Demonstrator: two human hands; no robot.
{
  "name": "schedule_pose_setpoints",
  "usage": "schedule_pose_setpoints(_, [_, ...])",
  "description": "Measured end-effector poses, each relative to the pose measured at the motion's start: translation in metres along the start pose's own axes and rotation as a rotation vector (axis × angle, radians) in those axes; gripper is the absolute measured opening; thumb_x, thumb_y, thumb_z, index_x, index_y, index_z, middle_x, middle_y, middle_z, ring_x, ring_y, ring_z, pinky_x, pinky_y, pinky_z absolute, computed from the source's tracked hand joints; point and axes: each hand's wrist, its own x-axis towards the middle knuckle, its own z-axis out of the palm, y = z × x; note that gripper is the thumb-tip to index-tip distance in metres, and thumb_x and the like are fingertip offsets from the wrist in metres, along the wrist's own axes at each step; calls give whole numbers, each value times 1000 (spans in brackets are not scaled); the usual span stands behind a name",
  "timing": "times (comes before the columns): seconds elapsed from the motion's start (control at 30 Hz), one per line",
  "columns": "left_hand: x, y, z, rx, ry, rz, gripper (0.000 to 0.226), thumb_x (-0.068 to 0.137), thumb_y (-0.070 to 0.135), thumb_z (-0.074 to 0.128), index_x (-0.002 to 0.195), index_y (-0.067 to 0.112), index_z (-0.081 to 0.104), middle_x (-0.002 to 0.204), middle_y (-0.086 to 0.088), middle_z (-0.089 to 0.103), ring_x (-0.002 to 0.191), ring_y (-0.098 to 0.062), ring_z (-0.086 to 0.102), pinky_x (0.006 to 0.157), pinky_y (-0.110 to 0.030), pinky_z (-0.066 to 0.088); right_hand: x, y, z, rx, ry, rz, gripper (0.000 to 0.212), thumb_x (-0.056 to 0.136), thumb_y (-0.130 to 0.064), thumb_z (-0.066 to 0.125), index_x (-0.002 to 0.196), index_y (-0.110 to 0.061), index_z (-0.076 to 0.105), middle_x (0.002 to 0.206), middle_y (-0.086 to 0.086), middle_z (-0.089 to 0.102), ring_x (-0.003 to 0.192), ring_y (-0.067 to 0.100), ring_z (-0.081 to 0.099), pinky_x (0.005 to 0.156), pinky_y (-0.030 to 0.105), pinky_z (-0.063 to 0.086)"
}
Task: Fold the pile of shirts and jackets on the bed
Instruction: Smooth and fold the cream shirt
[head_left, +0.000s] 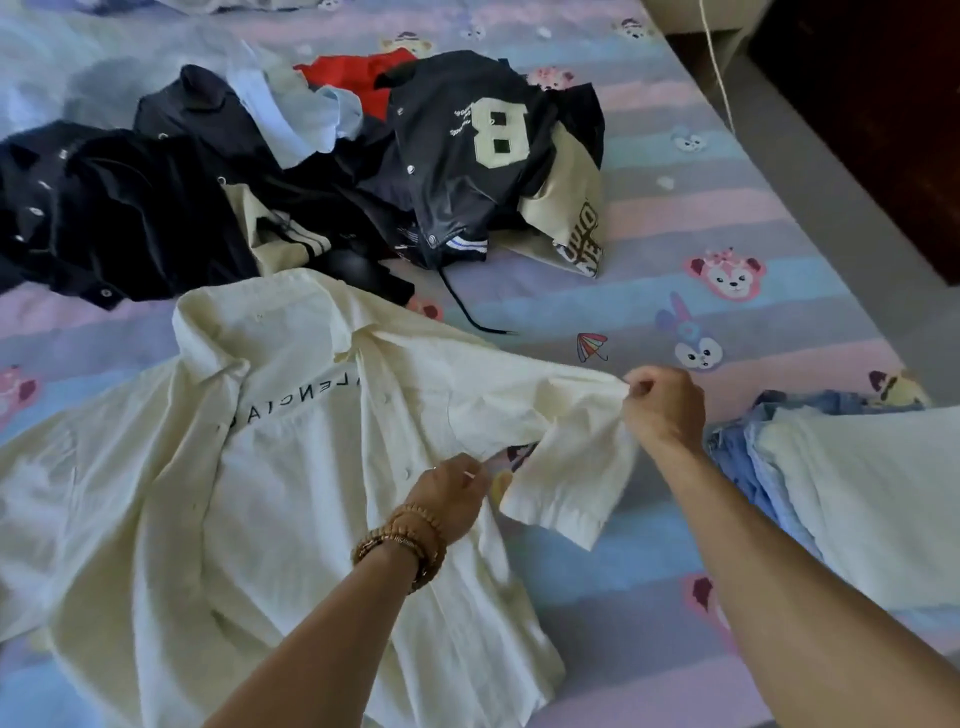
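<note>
Both forearms are extended forward from the lower edge of the view over a bed (727, 218) covered by a pastel striped sheet printed with cartoon animals. The left hand (452, 496), with beaded bracelets (402, 545) worn at the wrist, is held low over the middle of a cream short-sleeved shirt (260, 467); its fingers are curled and the fabric at the armpit seam is pinched between them. The right hand (662, 402) is raised slightly farther forward and to the right, its fingers clenched round the shoulder end of the shirt's sleeve (566, 488), which is lifted and pulled taut so that the cuff hangs down between the two hands. The shirt is spread open on the sheet, its collar pointed away from the person and dark lettering shown across the inside of its back; most of the garment lies to the left of and beneath the left forearm. Beyond the shirt, well apart from both hands, an unfolded pile (234, 182) of dark, pale blue and red clothes is heaped, topped by a dark jacket (467, 156) marked with a large letter B. Just beside the right forearm, at the right edge, pale and blue garments (857, 493) are stacked flat.
</note>
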Motion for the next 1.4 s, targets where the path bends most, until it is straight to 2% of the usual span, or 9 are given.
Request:
schedule_pose_setpoints(0.13, [23, 24, -6, 146, 36, 33, 32, 97, 32, 49, 126, 21, 56, 120, -2, 62, 95, -16, 56, 79, -22, 43, 20, -8, 11, -171, -154, -120, 22, 88, -19, 58, 108, -15, 68, 114, 14, 61, 109, 36, 57, 91, 42, 49])
schedule_pose_setpoints(0.4, [108, 19, -65, 310, 307, -93, 52, 92, 34, 52, 139, 18, 39, 138, -6, 43, 127, -24, 43, 103, -38, 41, 47, -47, 92, -209, -271, -373, 30, 96, -29, 50, 119, -12, 59, 119, 8, 57, 112, 28, 52, 90, 39, 43])
schedule_pose_setpoints(0.63, [185, -13, -129, -101, 730, -347, 75, 85, 44, 62, 143, 7, 31, 144, -12, 36, 134, -30, 32, 107, -45, 31, 91, -105, 168, -208, -363, -417, 35, 98, -28, 48, 129, -12, 50, 126, 8, 53, 118, 28, 48, 95, 41, 40])
schedule_pose_setpoints(0.73, [208, -24, -158, -239, 712, -321, 47, 84, 46, 62, 118, 13, 56, 118, -6, 60, 113, -28, 56, 95, -39, 45, 103, -124, 186, -278, -440, -385, 35, 89, -37, 59, 117, -17, 54, 116, 2, 57, 114, 27, 50, 89, 41, 38])
schedule_pose_setpoints(0.83, [212, -25, -185, -256, 759, -202, 22, 91, 30, 53, 102, 12, 58, 100, -4, 64, 95, -27, 61, 85, -37, 50, 116, -133, 186, -326, -522, -408, 25, 89, -37, 60, 72, -20, 50, 80, 0, 59, 92, 30, 57, 78, 38, 31])
schedule_pose_setpoints(1.1, [215, -21, -234, -528, 846, -211, 38, 88, 45, 56, 112, 16, 58, 104, -2, 62, 88, -18, 61, 68, -27, 47, 134, -152, 195, -372, -271, -418, 9, 94, -26, 57, 94, -17, 58, 110, 9, 63, 109, 32, 55, 83, 40, 39])
schedule_pose_setpoints(1.2, [201, -28, -214, -706, 823, -256, 63, 85, 60, 57, 128, 17, 44, 112, 1, 51, 99, -18, 54, 85, -33, 44, 105, -138, 204, -341, -138, -438, 46, 81, -19, 66, 124, -12, 51, 126, 11, 52, 121, 32, 45, 91, 46, 40])
schedule_pose_setpoints(1.27, [176, -33, -187, -621, 893, -265, 69, 82, 56, 64, 132, 15, 38, 116, 1, 46, 99, -17, 50, 84, -32, 42, 78, -125, 202, -220, -8, -564, 48, 74, -13, 66, 120, -10, 53, 125, 11, 54, 118, 32, 48, 88, 45, 42])
schedule_pose_setpoints(1.4, [115, -44, -112, -272, 741, -213, 20, 85, 30, 68, 93, 18, 55, 85, 4, 59, 81, -17, 58, 65, -23, 40, 14, -93, 192, -61, 59, -649, 23, 76, -12, 50, 97, -13, 58, 104, 6, 57, 99, 29, 50, 78, 38, 39])
